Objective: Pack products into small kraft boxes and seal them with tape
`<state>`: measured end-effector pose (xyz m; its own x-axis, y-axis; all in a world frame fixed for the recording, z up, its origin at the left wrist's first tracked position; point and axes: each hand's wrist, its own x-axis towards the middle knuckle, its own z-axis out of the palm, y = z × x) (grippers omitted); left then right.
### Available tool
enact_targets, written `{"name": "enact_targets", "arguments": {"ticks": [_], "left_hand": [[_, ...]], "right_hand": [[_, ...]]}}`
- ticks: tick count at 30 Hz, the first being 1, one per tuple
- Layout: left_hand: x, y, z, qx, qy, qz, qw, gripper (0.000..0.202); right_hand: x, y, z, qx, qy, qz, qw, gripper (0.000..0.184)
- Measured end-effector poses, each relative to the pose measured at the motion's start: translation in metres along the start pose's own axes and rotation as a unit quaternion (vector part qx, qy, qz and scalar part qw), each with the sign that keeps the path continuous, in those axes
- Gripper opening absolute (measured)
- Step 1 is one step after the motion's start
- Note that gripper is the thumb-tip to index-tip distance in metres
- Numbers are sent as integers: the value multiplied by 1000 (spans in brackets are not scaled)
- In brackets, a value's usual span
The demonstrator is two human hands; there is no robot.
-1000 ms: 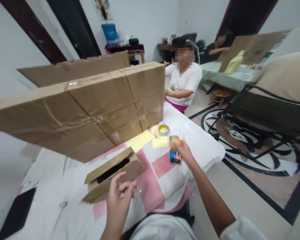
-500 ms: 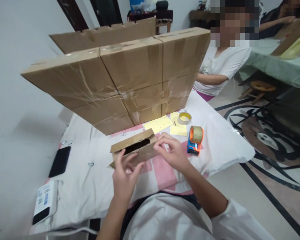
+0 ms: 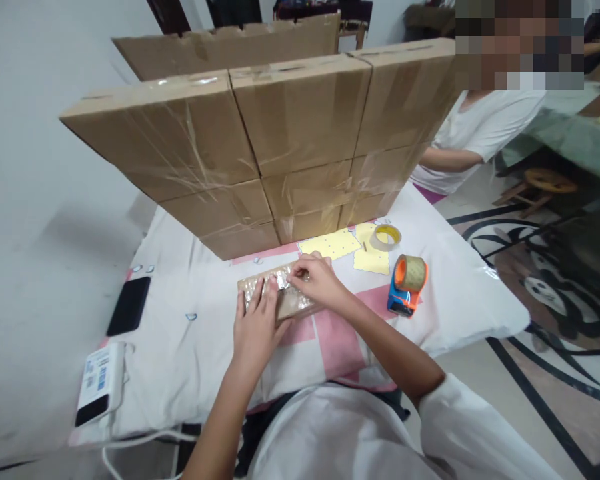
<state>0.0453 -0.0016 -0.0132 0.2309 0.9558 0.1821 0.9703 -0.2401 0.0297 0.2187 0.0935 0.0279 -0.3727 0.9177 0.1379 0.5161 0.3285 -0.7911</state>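
Small box (image 3: pixel 294 305): flat on the surface (image 3: pixel 205 347) under both grips, shiny taped face up. Half a second ago it was raised, with its open slot towards me.
Left grip (image 3: pixel 257 327): wide, palm down, fingers spread on the box's near-left end, pressing rather than clasping.
Right grip (image 3: pixel 317 283): narrow, fingertips drawn together at the box's far edge. I cannot tell whether they pinch anything. A second ago it was at the tape dispenser (image 3: pixel 405 288), which now stands alone to its right.
Meaning: I judge the work has passed from holding the box to smoothing its tape.
Beyond the grips: cardboard wall (image 3: pixel 280 133), yellow sheets (image 3: pixel 330 245).
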Motion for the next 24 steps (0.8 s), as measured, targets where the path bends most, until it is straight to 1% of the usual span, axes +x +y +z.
{"name": "enact_targets", "arguments": {"ticks": [3, 5, 7, 9, 11, 13, 15, 16, 18, 19, 20, 21, 22, 24], "left_hand": [[-1, 0, -2, 7, 11, 13, 1000, 69], [-2, 1, -2, 3, 13, 22, 1000, 61], [-3, 1, -3, 0, 16, 33, 999, 55], [-4, 0, -2, 2, 27, 43, 999, 52], [-5, -3, -1, 1, 47, 59, 997, 53], [-8, -6, 1, -8, 64, 86, 994, 59], [-11, -11, 5, -14, 77, 116, 990, 67], [-12, -13, 6, -16, 81, 130, 988, 70], [-13, -16, 9, -19, 88, 148, 985, 72], [-13, -17, 10, -20, 88, 152, 984, 71], [-12, -18, 11, -22, 89, 152, 984, 70], [-11, -19, 12, -23, 90, 151, 984, 68], [-10, -20, 13, -23, 91, 151, 984, 66], [-7, -21, 13, -20, 92, 155, 983, 63]], "right_hand": [[0, 4, 12, -129, -17, -14, 991, 10], [-3, 3, 14, -193, -8, -20, 981, 6], [-2, 3, 12, -242, 34, -5, 970, 20], [5, 11, 1, -277, 100, 27, 955, 29], [15, 34, -23, -296, 156, 69, 940, 25], [22, 72, -61, -294, 184, 123, 930, 18], [23, 118, -110, -266, 184, 181, 929, 13], [21, 141, -136, -260, 177, 198, 928, 12], [15, 184, -183, -258, 166, 210, 928, 17], [13, 203, -202, -261, 160, 213, 928, 19], [12, 219, -217, -265, 151, 212, 929, 21], [13, 233, -228, -268, 138, 208, 931, 22], [16, 246, -234, -269, 122, 202, 934, 23], [27, 266, -235, -270, 83, 181, 942, 27]]}}
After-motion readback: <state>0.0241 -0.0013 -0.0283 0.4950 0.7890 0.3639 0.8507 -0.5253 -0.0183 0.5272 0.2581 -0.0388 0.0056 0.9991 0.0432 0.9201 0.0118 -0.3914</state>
